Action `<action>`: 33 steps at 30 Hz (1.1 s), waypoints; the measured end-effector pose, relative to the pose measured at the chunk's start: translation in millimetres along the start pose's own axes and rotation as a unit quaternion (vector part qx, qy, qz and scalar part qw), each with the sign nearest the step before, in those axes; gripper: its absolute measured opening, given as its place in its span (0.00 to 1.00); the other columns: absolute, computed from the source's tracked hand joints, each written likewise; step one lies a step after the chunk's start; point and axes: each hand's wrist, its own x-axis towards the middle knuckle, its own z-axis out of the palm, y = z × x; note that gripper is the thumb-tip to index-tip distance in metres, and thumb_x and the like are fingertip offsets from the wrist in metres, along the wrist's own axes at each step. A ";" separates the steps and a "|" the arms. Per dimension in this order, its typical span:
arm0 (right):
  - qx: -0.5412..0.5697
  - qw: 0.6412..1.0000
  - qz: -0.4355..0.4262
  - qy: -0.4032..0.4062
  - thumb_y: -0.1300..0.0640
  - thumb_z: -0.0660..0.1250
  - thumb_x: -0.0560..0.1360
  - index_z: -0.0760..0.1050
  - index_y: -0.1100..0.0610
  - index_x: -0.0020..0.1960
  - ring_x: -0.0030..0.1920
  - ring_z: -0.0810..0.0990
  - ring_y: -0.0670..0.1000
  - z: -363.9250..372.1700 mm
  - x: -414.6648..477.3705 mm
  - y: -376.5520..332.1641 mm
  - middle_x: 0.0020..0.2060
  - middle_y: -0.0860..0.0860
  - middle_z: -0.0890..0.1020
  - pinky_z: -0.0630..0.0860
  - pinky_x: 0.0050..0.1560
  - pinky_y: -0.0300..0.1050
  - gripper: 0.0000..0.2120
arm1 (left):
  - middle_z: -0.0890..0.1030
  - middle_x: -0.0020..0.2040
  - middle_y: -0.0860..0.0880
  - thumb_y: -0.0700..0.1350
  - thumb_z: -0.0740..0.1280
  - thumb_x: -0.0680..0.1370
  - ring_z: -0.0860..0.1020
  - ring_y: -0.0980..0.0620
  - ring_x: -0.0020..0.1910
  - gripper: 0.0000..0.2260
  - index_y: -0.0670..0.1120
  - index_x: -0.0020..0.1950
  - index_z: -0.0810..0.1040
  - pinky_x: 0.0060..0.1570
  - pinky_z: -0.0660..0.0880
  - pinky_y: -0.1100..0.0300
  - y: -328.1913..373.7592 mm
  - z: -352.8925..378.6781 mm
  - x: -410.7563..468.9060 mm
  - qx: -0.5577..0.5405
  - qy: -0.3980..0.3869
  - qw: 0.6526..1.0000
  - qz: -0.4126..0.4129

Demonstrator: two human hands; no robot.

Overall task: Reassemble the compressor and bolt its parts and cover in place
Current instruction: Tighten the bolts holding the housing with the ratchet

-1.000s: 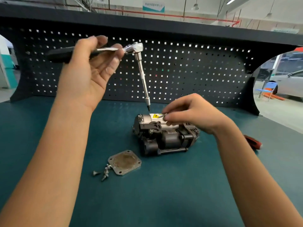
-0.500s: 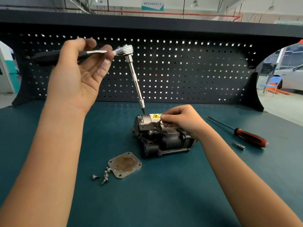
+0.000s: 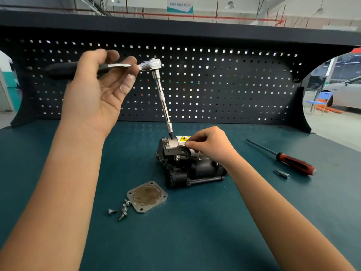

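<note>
Teal counter [image 3: 195, 241] held the compressor [image 3: 197, 169] sideways. Left hand [image 3: 97, 90] gripped the ratchet [image 3: 150, 64], its bit [image 3: 171, 134] leaning down to the compressor's left end; right hand [image 3: 213, 145] pinched a black part [image 3: 180, 151] there.

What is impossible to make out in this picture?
Head view:
- The small part pinched by the right hand at the compressor: hidden by fingers.
- Whether the ratchet bit touches the compressor: too small.
- Middle of the ratchet handle: covered by the left hand.
- Ceiling sign text: blurred.

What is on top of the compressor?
A yellow label, the bit, and the right hand, which pinches a dark round part. The hand covers the rest of the top.
</note>
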 end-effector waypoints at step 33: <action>0.069 0.983 -0.157 0.059 0.67 0.69 0.73 0.81 0.62 0.54 0.40 0.81 0.41 -10.6 -3.5 -11.9 0.41 0.48 0.82 0.76 0.47 0.29 0.10 | 0.85 0.46 0.46 0.39 0.56 0.80 0.83 0.51 0.43 0.12 0.44 0.42 0.76 0.41 0.77 0.65 -49.7 26.5 -20.0 0.113 -0.162 0.980 0.033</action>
